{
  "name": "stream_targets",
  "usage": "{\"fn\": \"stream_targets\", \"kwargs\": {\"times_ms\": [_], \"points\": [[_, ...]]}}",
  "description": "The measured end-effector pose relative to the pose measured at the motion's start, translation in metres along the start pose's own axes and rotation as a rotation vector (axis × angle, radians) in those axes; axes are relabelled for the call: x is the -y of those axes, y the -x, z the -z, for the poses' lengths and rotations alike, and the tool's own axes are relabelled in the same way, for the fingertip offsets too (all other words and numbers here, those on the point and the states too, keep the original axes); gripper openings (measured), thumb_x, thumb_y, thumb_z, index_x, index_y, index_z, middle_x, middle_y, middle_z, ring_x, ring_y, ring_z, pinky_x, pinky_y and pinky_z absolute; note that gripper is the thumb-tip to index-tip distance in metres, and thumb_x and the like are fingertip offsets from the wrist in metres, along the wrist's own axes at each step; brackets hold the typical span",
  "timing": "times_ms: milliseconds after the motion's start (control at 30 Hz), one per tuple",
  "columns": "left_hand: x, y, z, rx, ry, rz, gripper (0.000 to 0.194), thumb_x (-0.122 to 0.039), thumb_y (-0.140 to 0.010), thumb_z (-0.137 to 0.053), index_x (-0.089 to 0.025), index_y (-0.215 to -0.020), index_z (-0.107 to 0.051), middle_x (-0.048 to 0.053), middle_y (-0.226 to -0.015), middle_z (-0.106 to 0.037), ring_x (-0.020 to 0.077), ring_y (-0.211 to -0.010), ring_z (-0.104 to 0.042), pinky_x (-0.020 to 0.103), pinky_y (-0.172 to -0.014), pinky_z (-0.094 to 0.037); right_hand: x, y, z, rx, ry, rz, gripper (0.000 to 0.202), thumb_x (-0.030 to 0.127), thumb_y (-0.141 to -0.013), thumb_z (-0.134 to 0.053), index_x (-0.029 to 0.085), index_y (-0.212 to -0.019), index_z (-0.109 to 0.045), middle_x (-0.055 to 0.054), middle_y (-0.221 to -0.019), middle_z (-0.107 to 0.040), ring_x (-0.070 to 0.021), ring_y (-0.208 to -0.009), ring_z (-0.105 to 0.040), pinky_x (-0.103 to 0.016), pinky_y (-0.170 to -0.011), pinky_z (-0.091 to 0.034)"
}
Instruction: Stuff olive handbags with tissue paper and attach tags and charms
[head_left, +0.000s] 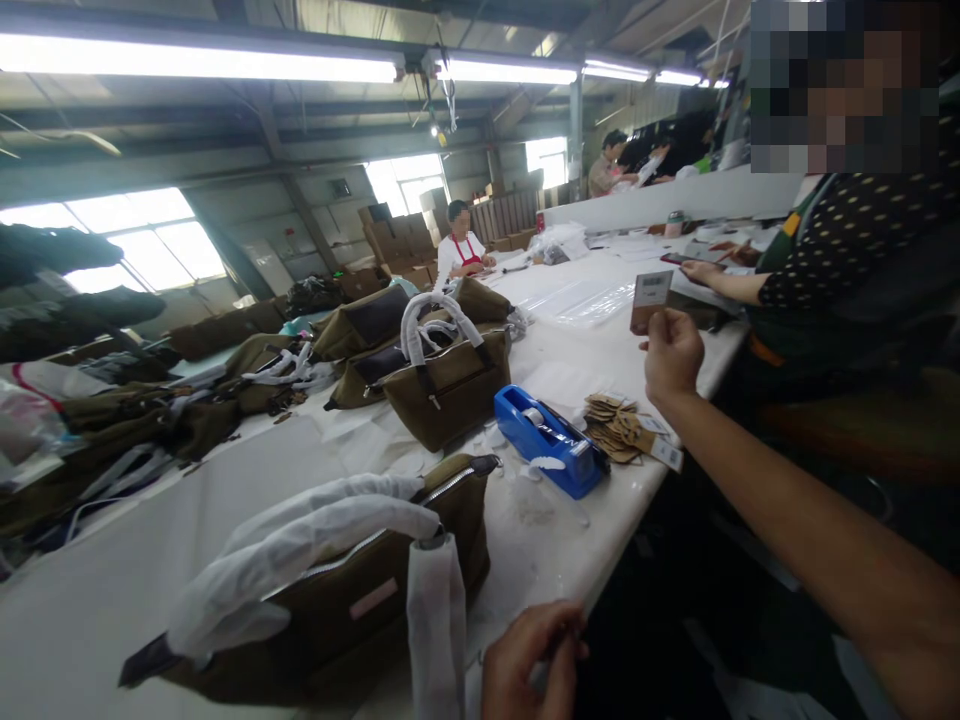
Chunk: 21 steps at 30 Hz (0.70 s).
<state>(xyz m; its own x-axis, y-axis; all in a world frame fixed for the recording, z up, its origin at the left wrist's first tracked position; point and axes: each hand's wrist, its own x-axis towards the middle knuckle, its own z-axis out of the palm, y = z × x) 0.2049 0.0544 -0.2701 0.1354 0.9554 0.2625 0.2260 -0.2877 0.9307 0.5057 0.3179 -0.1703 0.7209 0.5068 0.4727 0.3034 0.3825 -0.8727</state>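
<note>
My right hand (pixel 673 355) is raised over the table's right edge, thumb and fingers pinching a hang tag (pixel 651 300) with a white barcode label on it. Low in the view, my left hand (pixel 532 665) has its fingers curled together; whether anything is between them I cannot make out. Just left of it stands an olive handbag (pixel 315 620) with a silver zip, its handles (pixel 300 535) wrapped in white paper. A blue tape dispenser (pixel 551 440) sits beyond the bag. Beside the dispenser lies a pile of brown tags (pixel 616 425), some with barcode labels.
Another olive handbag (pixel 450 385) with wrapped handles stands behind the dispenser, with more bags (pixel 360 325) farther left. Clear plastic sheets (pixel 592 300) lie on the white table (pixel 255 500). A co-worker in a dotted sleeve (pixel 832 235) is close on the right; other people work farther back.
</note>
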Motion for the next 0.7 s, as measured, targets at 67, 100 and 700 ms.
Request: {"fn": "stream_targets", "kwargs": {"times_ms": [67, 100, 700], "points": [[-0.012, -0.004, 0.0, -0.058, 0.03, 0.09, 0.033, -0.042, -0.097, -0.06, -0.023, -0.12, -0.072, 0.007, -0.092, -0.076, 0.0165, -0.073, -0.071, 0.025, -0.072, -0.059, 0.039, 0.026, 0.01, 0.062, -0.081, 0.065, 0.026, 0.04, -0.098, -0.053, 0.019, -0.112, -0.058, -0.007, -0.099, -0.071, -0.017, -0.084, -0.069, -0.024, -0.061, -0.051], [-0.021, -0.008, 0.001, -0.084, 0.049, 0.122, 0.041, -0.044, -0.096, -0.061, -0.024, -0.132, -0.066, 0.007, -0.092, -0.075, 0.0163, -0.072, -0.07, 0.025, -0.071, -0.059, 0.058, 0.045, 0.017, 0.13, -0.112, 0.082, 0.026, 0.043, -0.095, -0.058, 0.019, -0.107, -0.06, -0.005, -0.091, -0.072, -0.0168, -0.078, -0.069, -0.023, -0.058, -0.051], [-0.061, 0.052, 0.082, -0.321, 0.609, 0.333, 0.036, -0.049, -0.085, -0.076, -0.018, -0.102, -0.081, 0.007, -0.092, -0.068, 0.0112, -0.069, -0.063, 0.02, -0.059, -0.056, 0.132, 0.294, 0.104, 0.982, -0.201, -0.59, 0.041, 0.055, -0.088, -0.07, 0.018, -0.105, -0.069, -0.012, -0.096, -0.078, -0.0219, -0.076, -0.075, -0.032, -0.07, -0.063]]}}
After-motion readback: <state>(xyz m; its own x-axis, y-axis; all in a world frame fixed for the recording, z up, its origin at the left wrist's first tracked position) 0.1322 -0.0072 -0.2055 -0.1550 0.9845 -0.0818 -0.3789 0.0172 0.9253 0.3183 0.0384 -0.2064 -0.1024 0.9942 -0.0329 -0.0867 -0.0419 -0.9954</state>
